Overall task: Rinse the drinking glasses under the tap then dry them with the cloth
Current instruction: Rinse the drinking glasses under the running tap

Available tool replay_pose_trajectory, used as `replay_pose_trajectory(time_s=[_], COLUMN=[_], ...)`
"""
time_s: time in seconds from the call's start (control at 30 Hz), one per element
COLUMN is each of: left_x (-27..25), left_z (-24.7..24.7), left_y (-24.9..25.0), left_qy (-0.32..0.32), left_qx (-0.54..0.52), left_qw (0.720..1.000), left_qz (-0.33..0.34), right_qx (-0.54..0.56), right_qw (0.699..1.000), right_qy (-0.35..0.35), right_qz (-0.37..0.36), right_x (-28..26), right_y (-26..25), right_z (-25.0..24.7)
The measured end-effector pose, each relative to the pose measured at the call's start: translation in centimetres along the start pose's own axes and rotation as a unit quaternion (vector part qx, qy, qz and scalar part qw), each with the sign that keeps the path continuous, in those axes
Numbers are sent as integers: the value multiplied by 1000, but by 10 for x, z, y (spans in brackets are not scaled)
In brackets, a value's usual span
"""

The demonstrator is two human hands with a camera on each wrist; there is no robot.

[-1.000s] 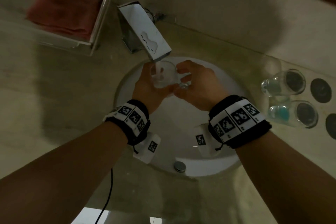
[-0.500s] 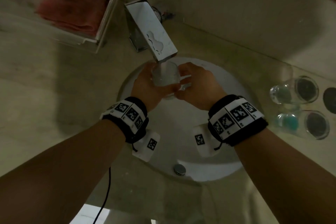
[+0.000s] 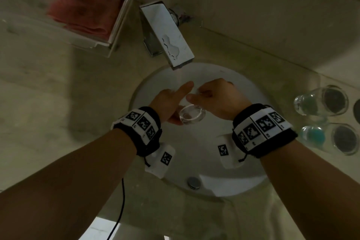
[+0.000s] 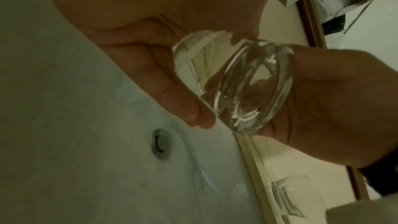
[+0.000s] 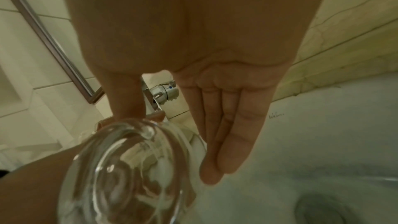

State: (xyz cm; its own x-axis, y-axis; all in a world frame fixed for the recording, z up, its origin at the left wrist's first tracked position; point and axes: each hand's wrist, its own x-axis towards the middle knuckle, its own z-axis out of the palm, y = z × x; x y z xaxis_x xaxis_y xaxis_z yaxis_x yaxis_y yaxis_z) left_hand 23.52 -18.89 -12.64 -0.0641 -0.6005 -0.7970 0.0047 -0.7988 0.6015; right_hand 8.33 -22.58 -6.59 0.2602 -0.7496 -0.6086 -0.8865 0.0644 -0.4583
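A clear drinking glass (image 3: 191,116) is held tipped over the white sink (image 3: 196,154), its thick base toward me. My left hand (image 3: 167,103) grips it from the left with fingers (image 4: 172,88) curled under it and the index finger stretched toward the spout. My right hand (image 3: 216,97) pinches it from the right, thumb (image 5: 127,94) on the glass (image 5: 129,168) and fingers (image 5: 228,134) straight along its side. The chrome tap (image 3: 167,33) stands above, a thin stream falling from its spout. The red cloth (image 3: 83,11) lies folded at the upper left.
The cloth sits in a clear tray (image 3: 116,31) on the counter left of the tap. Two more glasses (image 3: 321,101) (image 3: 331,138) are on the counter to the right, next to dark round coasters (image 3: 357,110). A black cable (image 3: 120,210) hangs below the front edge.
The glass was upright under the spout; both hands have brought it lower and toward me and tipped it over. My left index finger has straightened.
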Motion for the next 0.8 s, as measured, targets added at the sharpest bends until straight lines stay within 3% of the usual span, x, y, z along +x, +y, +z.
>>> replay_pose_trajectory(time_s=[0.13,0.27,0.5,0.67,0.8], left_x=[-1,2,5,8,10], left_z=[0,0,-9,-15,-21], left_y=[-2,0,0,0,0], left_qy=[-19,8,29,62,65], left_qx=[-5,17,0,17,42], left_qw=[1000,1000,993,971,963], left_qz=[-22,-5,116,229,259], right_qx=[-2,-12,24,41,67], right_qw=[1000,1000,999,994,990], right_qy=[-14,-19,29,72,89], right_qz=[-5,2,-33,-74,-86], right_x=[2,4,9,15,18], right_y=[2,4,-1,-7,-10], right_z=[0,1,6,14,20])
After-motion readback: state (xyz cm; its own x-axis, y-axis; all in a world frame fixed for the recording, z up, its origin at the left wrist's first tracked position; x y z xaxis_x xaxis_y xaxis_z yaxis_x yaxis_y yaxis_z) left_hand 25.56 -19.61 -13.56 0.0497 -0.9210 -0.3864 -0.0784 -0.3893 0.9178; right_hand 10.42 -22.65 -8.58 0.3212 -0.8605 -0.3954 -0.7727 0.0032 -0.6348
